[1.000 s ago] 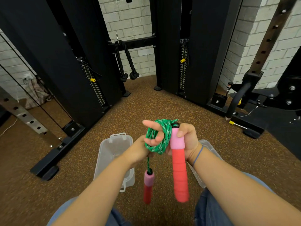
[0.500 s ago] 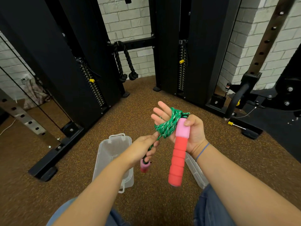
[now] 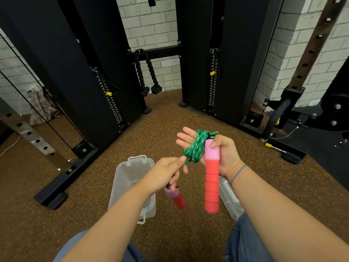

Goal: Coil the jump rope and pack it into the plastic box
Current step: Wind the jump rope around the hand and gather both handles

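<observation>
The green braided jump rope (image 3: 197,146) is wound in several loops around my right hand (image 3: 222,154). That hand's thumb pins one red and pink handle (image 3: 211,178) against the palm, and the handle hangs straight down. My left hand (image 3: 170,167) pinches the rope's free end just below the coil. The second red and pink handle (image 3: 176,197) dangles under that hand, blurred. The clear plastic box (image 3: 120,182) stands open on the floor below my left forearm.
A clear lid (image 3: 229,197) lies on the brown speckled floor under my right wrist. Black cable-machine towers (image 3: 79,72) stand ahead, with a black rope attachment (image 3: 149,72) hanging between them. A rack base (image 3: 56,191) is at the left. My knees in jeans are at the bottom.
My right hand turned palm up and rose with the coil. My left hand slid off the coil down to the rope's free end, drawing the second handle up beneath it.
</observation>
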The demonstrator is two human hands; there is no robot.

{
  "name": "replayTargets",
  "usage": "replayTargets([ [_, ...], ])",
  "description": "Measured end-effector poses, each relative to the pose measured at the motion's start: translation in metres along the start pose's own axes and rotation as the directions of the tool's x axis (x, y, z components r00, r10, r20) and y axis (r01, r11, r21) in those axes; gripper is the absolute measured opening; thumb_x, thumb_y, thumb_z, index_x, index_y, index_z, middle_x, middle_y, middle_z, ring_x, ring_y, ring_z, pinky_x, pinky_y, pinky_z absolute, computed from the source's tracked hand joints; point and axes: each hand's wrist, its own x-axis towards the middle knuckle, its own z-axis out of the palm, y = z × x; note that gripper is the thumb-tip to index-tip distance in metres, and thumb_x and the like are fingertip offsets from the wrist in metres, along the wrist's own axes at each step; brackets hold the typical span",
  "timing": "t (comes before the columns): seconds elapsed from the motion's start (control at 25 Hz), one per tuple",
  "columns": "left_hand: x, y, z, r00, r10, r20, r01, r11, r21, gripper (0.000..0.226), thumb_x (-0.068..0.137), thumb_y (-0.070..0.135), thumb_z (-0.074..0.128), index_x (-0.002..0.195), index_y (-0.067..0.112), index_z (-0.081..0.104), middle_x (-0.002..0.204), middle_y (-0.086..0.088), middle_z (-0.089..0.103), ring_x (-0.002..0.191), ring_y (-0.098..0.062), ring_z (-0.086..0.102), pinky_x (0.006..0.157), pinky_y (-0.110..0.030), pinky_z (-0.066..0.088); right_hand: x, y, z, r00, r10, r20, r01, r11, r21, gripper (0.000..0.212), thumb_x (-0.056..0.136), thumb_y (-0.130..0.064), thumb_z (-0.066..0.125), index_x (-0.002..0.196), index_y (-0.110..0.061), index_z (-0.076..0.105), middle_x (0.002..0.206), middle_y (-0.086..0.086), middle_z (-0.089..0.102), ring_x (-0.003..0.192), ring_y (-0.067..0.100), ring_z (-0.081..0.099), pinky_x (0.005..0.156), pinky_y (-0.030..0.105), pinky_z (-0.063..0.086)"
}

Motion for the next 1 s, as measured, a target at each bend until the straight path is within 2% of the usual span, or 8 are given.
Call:
replayTargets([
  [0.2,0.0,-0.007,-0.003,1.0,0.016,-0.012,-0.015,0.999,0.047,0.035,0.096,0.028,0.045,0.069,0.014,0.062,0.032,0.002,0.048,0.05,-0.014,0.065,0.057,-0.019,0.049,-0.001,0.008,0.001,0.987,0.143,-0.077,-0.153,0.977,-0.145,0.107,0.034,-0.01,0.073,0.136,-0.001,0.042,0.141,0.023,0.046,0.129,0.032,0.047,0.104,0.041,0.042],
  [0.4,-0.007,-0.002,-0.011,0.999,-0.01,0.037,0.011,1.0,-0.011,0.033,0.096,0.027,0.044,0.078,0.008,0.064,0.038,0.001,0.057,0.061,-0.017,0.07,0.076,-0.024,0.055,-0.001,0.012,0.0,0.969,0.193,-0.155,-0.221,0.956,-0.192,0.112,0.025,-0.011,0.077,0.132,-0.005,0.046,0.139,0.019,0.049,0.129,0.03,0.046,0.104,0.039,0.04],
  [0.48,-0.01,-0.003,-0.012,0.997,-0.028,0.073,0.027,0.999,0.022,0.028,0.095,0.024,0.046,0.08,0.01,0.064,0.039,0.002,0.058,0.061,-0.015,0.07,0.076,-0.023,0.055,-0.001,0.015,0.004,0.958,0.229,-0.174,-0.271,0.921,-0.28,0.106,0.031,-0.005,0.07,0.134,-0.009,0.044,0.14,0.016,0.048,0.132,0.028,0.043,0.102,0.035,0.04],
  [0.56,-0.01,-0.005,-0.013,0.992,-0.049,0.113,0.041,0.997,0.068,0.02,0.094,0.017,0.049,0.081,0.013,0.063,0.041,0.004,0.059,0.056,-0.01,0.068,0.067,-0.02,0.055,-0.001,0.02,0.006,0.947,0.238,-0.216,-0.311,0.85,-0.425,0.093,0.048,0.0,0.052,0.139,-0.012,0.038,0.146,0.014,0.041,0.134,0.024,0.04,0.105,0.033,0.037],
  [0.64,-0.01,-0.007,-0.014,0.987,-0.07,0.143,0.056,0.993,0.104,0.018,0.093,0.007,0.049,0.082,0.013,0.062,0.043,0.004,0.06,0.047,-0.006,0.064,0.056,-0.016,0.052,-0.001,0.024,0.006,0.943,0.226,-0.243,-0.327,0.762,-0.56,0.089,0.055,0.001,0.042,0.143,-0.013,0.032,0.149,0.011,0.038,0.132,0.02,0.041,0.107,0.031,0.033],
  [0.76,-0.009,-0.006,-0.014,0.986,-0.088,0.145,0.064,0.985,0.16,0.02,0.091,0.001,0.047,0.083,0.013,0.062,0.046,0.005,0.062,0.039,-0.003,0.056,0.047,-0.014,0.046,-0.003,0.027,0.009,0.94,0.229,-0.254,-0.342,0.635,-0.692,0.092,0.057,0.0,0.043,0.146,-0.014,0.024,0.153,0.006,0.031,0.136,0.014,0.036,0.108,0.029,0.033],
  [0.88,-0.008,-0.006,-0.015,0.988,-0.087,0.127,0.06,0.977,0.203,0.026,0.087,-0.002,0.048,0.079,0.017,0.063,0.044,0.007,0.061,0.04,-0.002,0.053,0.048,-0.013,0.044,-0.004,0.028,0.015,0.938,0.244,-0.246,-0.336,0.475,-0.813,0.09,0.064,0.001,0.048,0.148,-0.011,0.018,0.155,0.004,0.025,0.141,0.012,0.027,0.106,0.024,0.032],
  [1.0,-0.007,-0.007,-0.016,0.998,-0.045,0.045,0.034,0.974,0.223,0.023,0.077,0.001,0.054,0.067,0.02,0.063,0.041,0.009,0.057,0.043,0.0,0.051,0.052,-0.014,0.044,-0.003,0.031,0.01,0.937,0.231,-0.262,-0.321,0.276,-0.906,0.079,0.078,0.006,0.059,0.147,-0.013,0.024,0.152,0.007,0.035,0.137,0.011,0.035,0.103,0.02,0.036],
])
